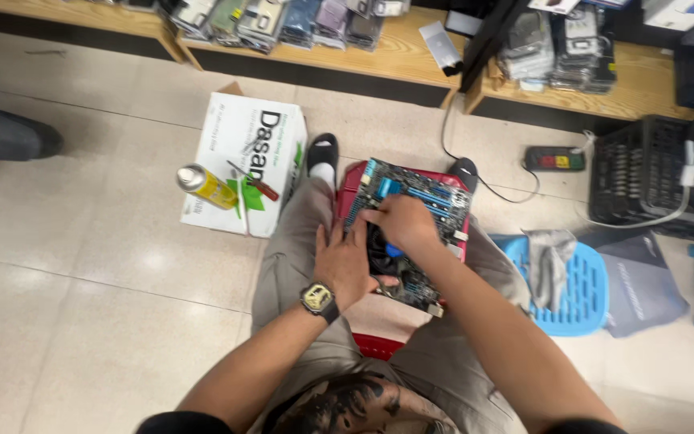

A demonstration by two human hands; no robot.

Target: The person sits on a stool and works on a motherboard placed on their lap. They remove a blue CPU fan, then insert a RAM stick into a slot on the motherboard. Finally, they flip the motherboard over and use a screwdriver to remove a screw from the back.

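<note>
On motherboard (419,201), both hands flat.

A blue circuit board (415,205) lies on a red stool (379,341), beside a white box (244,157) with green marks, a yellow spray can (205,185), a pale blue stool (584,289) and beige floor tiles (98,281).

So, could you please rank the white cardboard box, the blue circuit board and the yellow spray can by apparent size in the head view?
1. White cardboard box
2. Blue circuit board
3. Yellow spray can
</note>
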